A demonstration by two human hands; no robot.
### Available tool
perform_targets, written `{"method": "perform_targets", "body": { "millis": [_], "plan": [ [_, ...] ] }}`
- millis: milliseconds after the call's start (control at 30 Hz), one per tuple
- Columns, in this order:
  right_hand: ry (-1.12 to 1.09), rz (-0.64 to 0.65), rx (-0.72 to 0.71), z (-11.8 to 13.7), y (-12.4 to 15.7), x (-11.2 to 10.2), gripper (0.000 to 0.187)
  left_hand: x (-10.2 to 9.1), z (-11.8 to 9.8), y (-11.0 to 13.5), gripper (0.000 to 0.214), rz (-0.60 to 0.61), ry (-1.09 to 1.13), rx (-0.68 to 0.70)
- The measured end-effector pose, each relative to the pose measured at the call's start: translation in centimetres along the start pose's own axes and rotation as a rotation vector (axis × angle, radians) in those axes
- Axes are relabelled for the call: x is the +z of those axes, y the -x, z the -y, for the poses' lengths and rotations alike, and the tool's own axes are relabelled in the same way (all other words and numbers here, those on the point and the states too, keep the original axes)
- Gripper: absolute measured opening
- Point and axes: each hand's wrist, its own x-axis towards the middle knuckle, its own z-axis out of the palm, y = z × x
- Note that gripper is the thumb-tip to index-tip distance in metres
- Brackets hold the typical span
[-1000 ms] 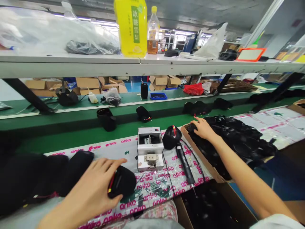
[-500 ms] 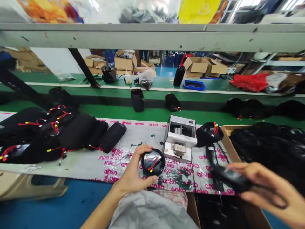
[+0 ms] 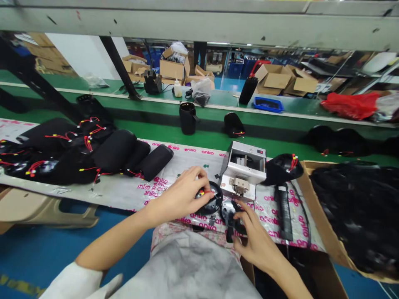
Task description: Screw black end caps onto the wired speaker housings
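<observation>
Round black cap (image 3: 213,203), wired red and yellow, sits at twelve o'clock from the person's lap, gripped by the fingers of the left hand (image 3: 177,195) above a pink-printed mat (image 3: 162,166). The right hand (image 3: 252,243) curls closed on a second round disc (image 3: 229,211), just beside it, below a white bench machine (image 3: 242,168).
</observation>
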Motion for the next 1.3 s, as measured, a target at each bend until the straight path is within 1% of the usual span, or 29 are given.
{"method": "perform_targets", "body": {
  "millis": [67,100,133,200,233,267,333,367,433,500,533,633,667,700,767,800,900,967,1067,1167,1233,1300],
  "plan": [
    [-0.024,-0.074,0.061,0.9,-0.9,0.7,0.060,0.5,0.0,-0.5,0.013,-0.063,0.066,-0.032],
    [-0.063,-0.101,0.099,1.2,-1.4,1.2,0.067,0.9,-0.1,-0.5,0.012,-0.110,0.091,-0.041],
    [-0.113,-0.121,0.132,1.4,-1.8,1.7,0.069,1.5,-0.3,-0.5,0.012,-0.163,0.115,-0.039],
    [-0.217,-0.146,0.169,1.5,-2.3,2.3,0.063,2.8,-0.7,-0.1,0.013,-0.275,0.179,-0.025],
    [-0.266,-0.148,0.173,1.4,-2.4,2.3,0.060,3.6,-0.9,0.2,0.015,-0.327,0.220,-0.030],
    [-0.316,-0.140,0.170,1.3,-2.3,2.0,0.059,4.3,-1.2,0.6,0.017,-0.371,0.269,-0.049],
    [-0.440,-0.114,0.148,1.1,-2.1,0.9,0.065,5.7,-1.6,1.4,0.018,-0.430,0.386,-0.120],
    [-0.547,-0.106,0.137,1.1,-2.0,0.2,0.071,6.3,-1.6,1.7,0.016,-0.450,0.442,-0.155],
    [-0.836,-0.105,0.151,1.6,-2.2,-1.0,0.083,7.0,-1.6,2.0,0.011,-0.470,0.525,-0.184],
    [-1.112,-0.136,0.214,2.6,-3.0,-1.8,0.092,6.8,-1.2,1.8,0.006,-0.424,0.570,-0.165],
    [-1.198,-0.162,0.249,3.2,-3.5,-1.9,0.094,6.4,-1.0,1.5,0.005,-0.369,0.588,-0.151],
    [-1.291,-0.233,0.285,4.8,-5.1,-1.8,0.092,4.4,-0.7,0.2,0.011,-0.144,0.623,-0.131],
    [-1.319,-0.237,0.273,5.1,-5.4,-1.8,0.090,3.8,-0.8,-0.2,0.013,-0.093,0.616,-0.133],
    [-1.340,-0.236,0.254,5.2,-5.6,-1.7,0.087,3.3,-0.9,-0.4,0.014,-0.067,0.591,-0.137],
    [-1.303,-0.247,0.214,4.7,-5.3,-1.6,0.079,3.0,-1.4,-0.6,0.016,-0.087,0.490,-0.125],
    [-1.202,-0.260,0.200,4.1,-4.9,-1.6,0.075,3.1,-1.7,-0.5,0.017,-0.122,0.417,-0.100],
    [-0.747,-0.273,0.220,1.6,-2.9,-1.3,0.061,4.4,-2.6,0.4,0.015,-0.272,0.194,0.004],
    [-0.544,-0.245,0.265,0.0,-1.4,-0.7,0.055,5.2,-3.0,0.9,0.011,-0.344,0.128,0.056],
    [-0.411,-0.206,0.311,-1.1,0.0,0.2,0.048,5.9,-3.2,1.2,0.008,-0.370,0.153,0.091],
    [-0.276,-0.211,0.286,-1.0,0.6,0.9,0.044,6.1,-3.0,1.0,0.007,-0.377,0.219,0.077],
    [-0.216,-0.223,0.251,-0.6,0.7,1.4,0.046,6.2,-2.8,0.9,0.011,-0.370,0.292,0.000],
    [-0.142,-0.180,0.177,-0.2,0.9,2.2,0.054,6.3,-2.7,0.9,0.013,-0.357,0.394,-0.126]
  ]
}}
